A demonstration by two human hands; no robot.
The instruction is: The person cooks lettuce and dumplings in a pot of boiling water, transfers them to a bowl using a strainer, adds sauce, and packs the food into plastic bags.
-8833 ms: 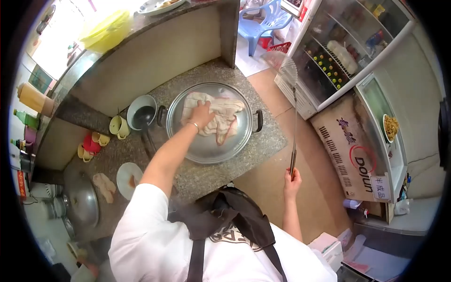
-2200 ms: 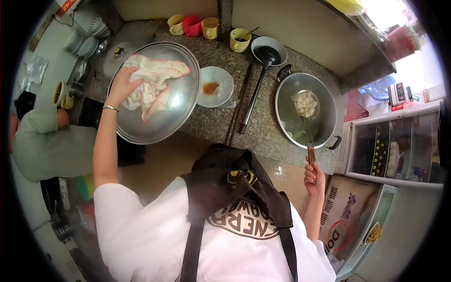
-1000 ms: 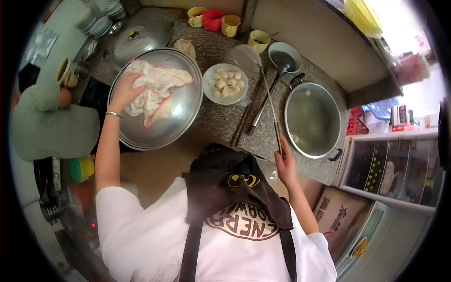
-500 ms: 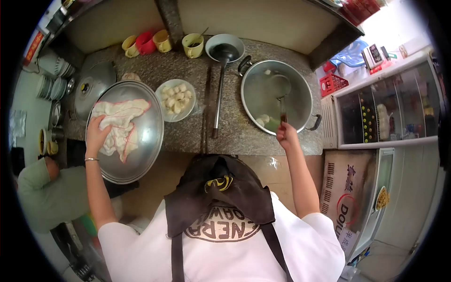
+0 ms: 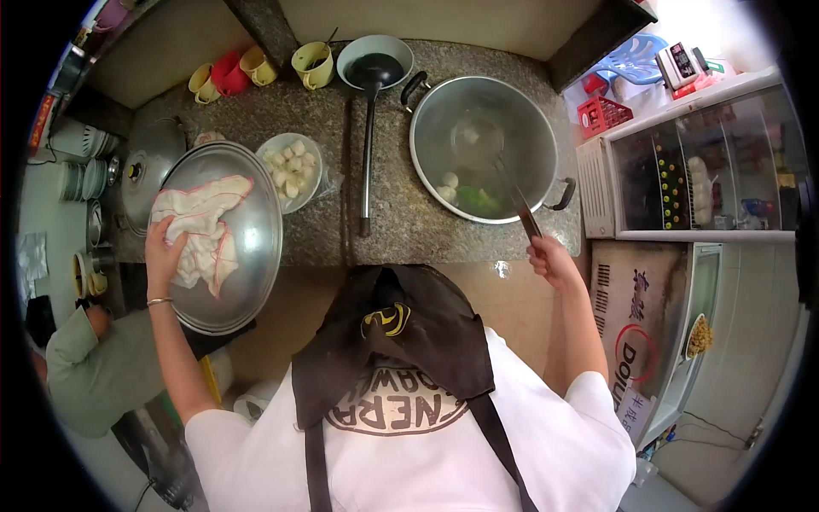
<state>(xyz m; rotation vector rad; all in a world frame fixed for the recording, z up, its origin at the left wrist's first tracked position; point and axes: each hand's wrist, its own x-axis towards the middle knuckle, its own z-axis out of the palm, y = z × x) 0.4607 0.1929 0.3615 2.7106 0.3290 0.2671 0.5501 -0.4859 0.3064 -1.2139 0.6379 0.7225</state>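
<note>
Right grip (image 5: pixel 553 260) wrapped round handle of skimmer (image 5: pixel 527 218); shaft runs forward over near rim of pot (image 5: pixel 415 154), head inside, faint. Pale pieces (image 5: pixel 447 187) and greens (image 5: pixel 479 201) in pot, forward-left of same grip. Left grip (image 5: pixel 164 254) bunching cloth (image 5: pixel 198 206) against lid (image 5: pixel 254 247), which spreads rightward from it. Bowl (image 5: pixel 295 205) of dumplings (image 5: pixel 292 168) on surface (image 5: pixel 397 237), forward-right of left grip, just past lid. Ladle (image 5: pixel 369 162) between grips, farther forward.

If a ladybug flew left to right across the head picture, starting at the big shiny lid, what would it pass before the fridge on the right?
Lid → bowl of dumplings → ladle → pot → fridge.
</note>
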